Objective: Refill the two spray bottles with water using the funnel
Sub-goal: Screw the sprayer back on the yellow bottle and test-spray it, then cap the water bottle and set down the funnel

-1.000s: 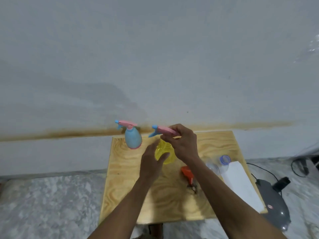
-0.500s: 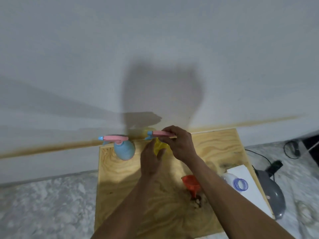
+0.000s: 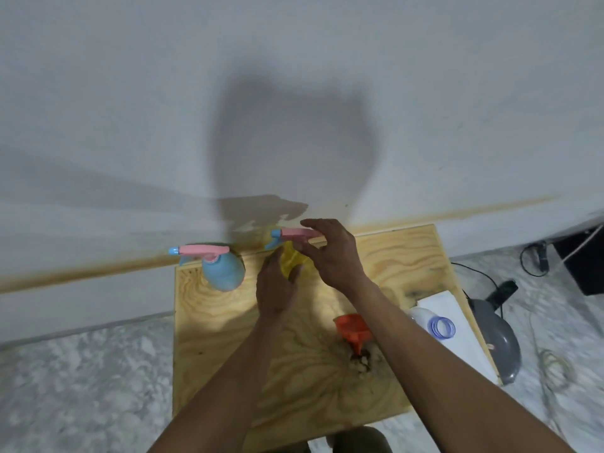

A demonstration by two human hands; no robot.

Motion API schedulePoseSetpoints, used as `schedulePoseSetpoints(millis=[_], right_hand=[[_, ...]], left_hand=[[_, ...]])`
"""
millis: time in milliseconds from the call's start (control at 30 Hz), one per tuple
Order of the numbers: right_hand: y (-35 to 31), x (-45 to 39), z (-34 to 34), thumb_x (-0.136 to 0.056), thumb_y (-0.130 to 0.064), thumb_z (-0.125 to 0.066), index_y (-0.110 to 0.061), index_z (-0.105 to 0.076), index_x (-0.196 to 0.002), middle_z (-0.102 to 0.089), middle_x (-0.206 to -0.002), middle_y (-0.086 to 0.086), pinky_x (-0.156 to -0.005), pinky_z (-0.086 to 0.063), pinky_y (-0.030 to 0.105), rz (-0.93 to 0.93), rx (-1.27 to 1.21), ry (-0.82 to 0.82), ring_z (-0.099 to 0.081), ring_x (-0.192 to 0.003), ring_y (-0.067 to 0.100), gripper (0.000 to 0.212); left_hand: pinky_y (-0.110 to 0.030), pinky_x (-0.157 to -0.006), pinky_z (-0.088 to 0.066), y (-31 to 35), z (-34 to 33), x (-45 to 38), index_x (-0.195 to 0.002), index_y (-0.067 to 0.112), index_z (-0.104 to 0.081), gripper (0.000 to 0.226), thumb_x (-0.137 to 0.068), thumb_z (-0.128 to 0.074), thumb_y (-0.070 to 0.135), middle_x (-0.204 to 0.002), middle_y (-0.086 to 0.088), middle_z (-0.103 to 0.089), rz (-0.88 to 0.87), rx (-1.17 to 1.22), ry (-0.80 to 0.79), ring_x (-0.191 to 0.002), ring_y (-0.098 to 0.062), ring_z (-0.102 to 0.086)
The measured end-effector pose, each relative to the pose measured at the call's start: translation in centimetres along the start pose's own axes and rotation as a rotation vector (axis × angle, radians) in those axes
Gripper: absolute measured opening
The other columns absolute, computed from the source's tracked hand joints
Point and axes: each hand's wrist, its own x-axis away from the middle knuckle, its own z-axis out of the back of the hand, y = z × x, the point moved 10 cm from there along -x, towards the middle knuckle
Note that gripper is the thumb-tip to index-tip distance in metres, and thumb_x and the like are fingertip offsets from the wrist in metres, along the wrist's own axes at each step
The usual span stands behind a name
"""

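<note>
The left hand (image 3: 276, 286) is wrapped around the rounded yellow translucent plastic spray bottle (image 3: 292, 263) near the back edge of the pale plywood table (image 3: 228, 348), fingers curled against its body, apparently so that the bottle is steadied while its top is worked loose. The right hand (image 3: 330, 253) is set over the pink trigger head with a blue nozzle (image 3: 291, 234) of that bottle, fingers partly spread; the thumb and forefinger seem to be closed at the collar below it, though the grip itself is blurred and whether the head is truly pinched cannot be told. It is judged that the head is being unscrewed so that the neck can be opened for filling. Just to the left, apart from the hands, the second bottle, a rounded light blue plastic spray bottle with a matching pink head (image 3: 224, 271), is left standing untouched. Nearer the body, the small orange plastic funnel (image 3: 353, 328) is lying on its side beside the right forearm, within easy reach. A clear plastic water bottle with a bluish ring at its mouth (image 3: 431, 323) is seen lying on a white sheet (image 3: 457, 341) at the table's right edge, partly hidden by that forearm. Most of the yellow bottle is covered by both hands, and its water level cannot be made out.
</note>
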Motion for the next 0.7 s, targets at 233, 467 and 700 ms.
schedulePoseSetpoints(millis=[233, 467, 700], right_hand=[[-0.3, 2.0, 5.5, -0.083, -0.013, -0.079, -0.018, -0.064, -0.127, -0.061, -0.125, 0.002, -0.069, -0.049, 0.008, -0.153, -0.023, 0.024, -0.063, -0.104, 0.013, 0.047], [-0.6, 5.3, 17.0, -0.085, -0.015, -0.078, -0.018, -0.071, -0.112, -0.072, -0.100, -0.007, -0.082, -0.052, 0.014, -0.119, -0.165, 0.180, -0.069, -0.090, 0.005, 0.028], [12.2, 12.6, 23.0, -0.091, -0.011, -0.068, -0.016, -0.074, -0.101, -0.068, -0.080, -0.004, -0.073, -0.045, 0.017, -0.302, -0.020, 0.374, -0.062, -0.076, 0.014, 0.013]], left_hand=[[-0.044, -0.095, -0.050, 0.3, -0.1, 0.2, -0.138, 0.011, -0.051, 0.057, -0.090, -0.069, 0.034, -0.128, -0.012, -0.064, 0.022, 0.016, -0.028, -0.115, -0.034, -0.061], [-0.049, -0.105, -0.044, 0.7, 0.0, 4.9, -0.145, 0.008, -0.042, 0.067, -0.089, -0.069, 0.034, -0.140, -0.014, -0.055, 0.141, 0.074, 0.034, -0.126, -0.032, -0.055], [-0.046, -0.094, -0.054, 8.5, -2.1, 13.8, -0.138, 0.016, -0.051, 0.056, -0.086, -0.072, 0.014, -0.130, 0.000, -0.060, 0.054, 0.254, 0.049, -0.116, -0.012, -0.059]])
